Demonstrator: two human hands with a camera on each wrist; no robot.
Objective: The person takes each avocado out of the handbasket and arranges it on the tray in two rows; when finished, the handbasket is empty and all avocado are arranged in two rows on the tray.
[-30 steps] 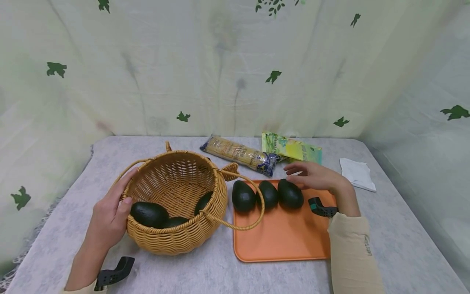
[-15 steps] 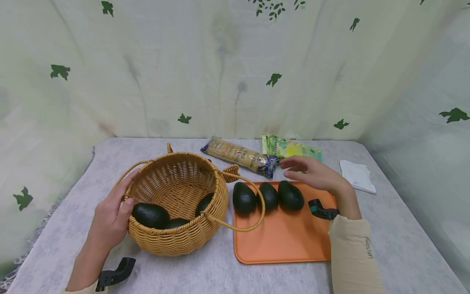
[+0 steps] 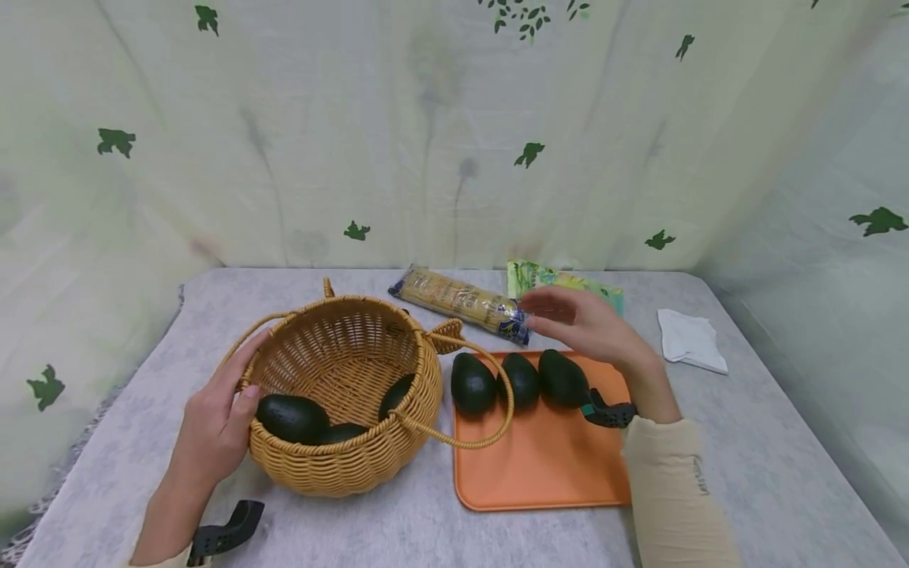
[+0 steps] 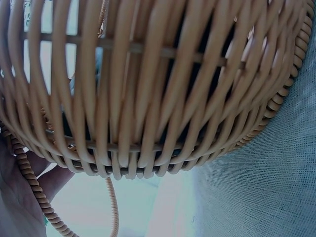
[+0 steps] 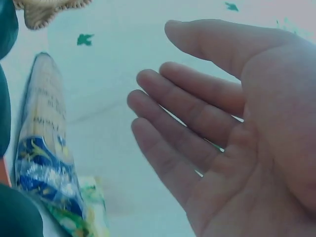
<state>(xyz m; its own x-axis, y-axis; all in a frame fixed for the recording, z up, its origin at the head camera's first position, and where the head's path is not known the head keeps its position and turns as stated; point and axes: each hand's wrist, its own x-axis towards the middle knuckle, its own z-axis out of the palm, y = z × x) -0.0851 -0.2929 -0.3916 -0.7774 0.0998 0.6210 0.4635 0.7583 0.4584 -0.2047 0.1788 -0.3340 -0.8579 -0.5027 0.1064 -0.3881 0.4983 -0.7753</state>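
My left hand (image 3: 216, 414) grips the left rim of a round wicker basket (image 3: 341, 473), its thumb on the rim. In the left wrist view the basket's woven wall (image 4: 128, 89) fills most of the picture, and part of the hand (image 4: 24, 192) shows by the cord-like handle (image 4: 37, 187). Dark green avocados (image 3: 293, 418) lie inside the basket. My right hand (image 3: 585, 319) is over the far edge of an orange tray (image 3: 540, 465), fingers relaxed and holding nothing. Its fingertips overlap the blue end of a long packet of pale yellow food (image 3: 454, 298). Three avocados (image 3: 562, 380) sit on the tray.
A green and yellow packet (image 3: 525, 276) lies behind the right hand, partly hidden by it. A white folded packet or tissue (image 3: 692, 339) is at the right. One basket handle (image 3: 490, 440) sticks out over the tray. Patterned curtain (image 3: 440, 158) surrounds the table.
My right hand has moved from beside the rightmost avocado, up and leftward to the end of the long packet. The left hand stays on the basket rim.
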